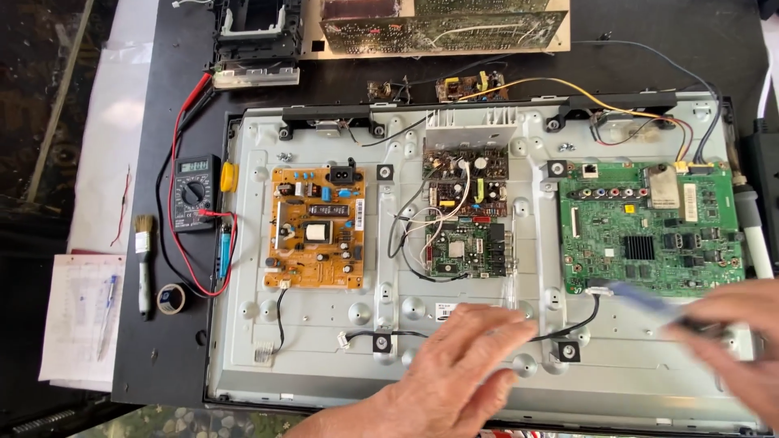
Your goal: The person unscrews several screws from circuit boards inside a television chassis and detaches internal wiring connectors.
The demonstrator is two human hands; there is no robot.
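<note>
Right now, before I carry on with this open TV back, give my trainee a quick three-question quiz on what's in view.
1. True or false: the left hand rests flat on the metal back panel, near the black cable.
2. Which board lies nearest the multimeter? A) the green board B) the orange-brown board C) the small middle boards
3. What does the right hand hold?

Key: 1 true. 2 B. 3 A thin tool with a blue part, blurred by motion; its tip points towards the green board's lower left corner.
</note>
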